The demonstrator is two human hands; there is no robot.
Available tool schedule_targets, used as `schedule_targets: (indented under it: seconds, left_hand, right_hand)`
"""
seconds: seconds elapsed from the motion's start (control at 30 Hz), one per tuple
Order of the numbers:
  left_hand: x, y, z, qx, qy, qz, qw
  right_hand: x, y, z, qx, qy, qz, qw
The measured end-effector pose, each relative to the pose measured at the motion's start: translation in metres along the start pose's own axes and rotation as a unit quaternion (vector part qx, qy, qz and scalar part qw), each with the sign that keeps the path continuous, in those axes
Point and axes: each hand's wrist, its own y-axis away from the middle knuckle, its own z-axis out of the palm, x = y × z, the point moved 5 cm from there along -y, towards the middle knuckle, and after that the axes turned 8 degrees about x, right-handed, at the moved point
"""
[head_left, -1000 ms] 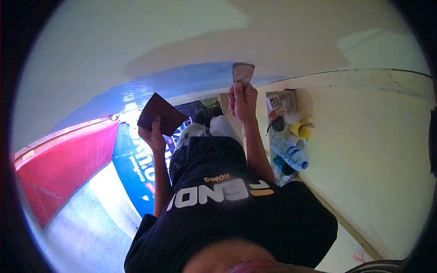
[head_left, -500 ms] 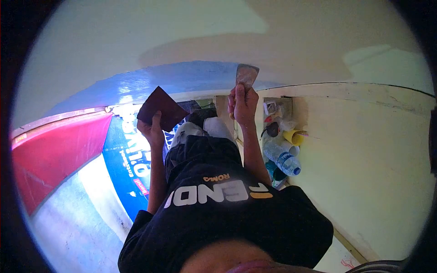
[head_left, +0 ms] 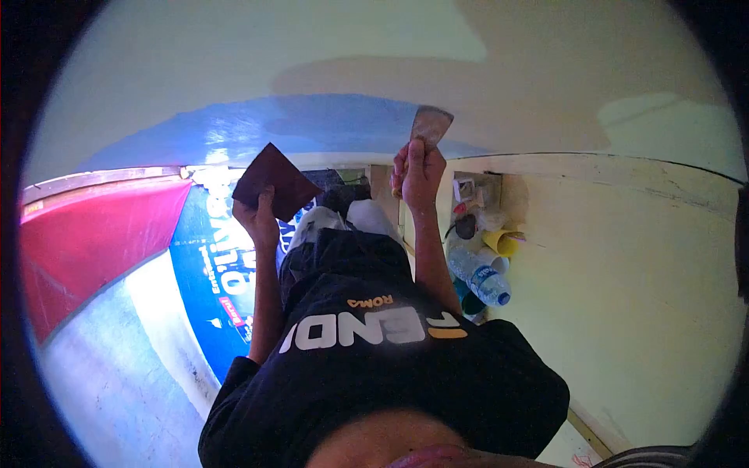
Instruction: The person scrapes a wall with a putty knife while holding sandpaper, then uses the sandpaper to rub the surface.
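Observation:
A dark reddish-brown square sheet is pinched in my left hand, with the thumb on its near face. My right hand grips a scraper by its handle, blade pointing up. The blade's wide edge is at the pale wall surface, near the right part of a blue patch. Whether the blade touches the wall, I cannot tell. The sheet's top corner lies just below the blue patch in view.
To the right of my right forearm are a plastic bottle, a yellow cup and other small items. A cream panel fills the right side. Red sheeting and a blue printed banner are at the left.
The scraper has shifted slightly right and up in view, its blade tilting further right. The sheet is still in my left hand, slightly higher in view. The background has shifted a little.

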Motion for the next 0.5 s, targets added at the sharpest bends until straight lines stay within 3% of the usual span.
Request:
schedule_targets:
  seconds: [0.5]
  left_hand:
    - [0.009,0.011,-0.002,0.018,-0.008,-0.014,1.000]
  right_hand:
    - [-0.004,-0.009,-0.013,-0.003,0.021,-0.014,1.000]
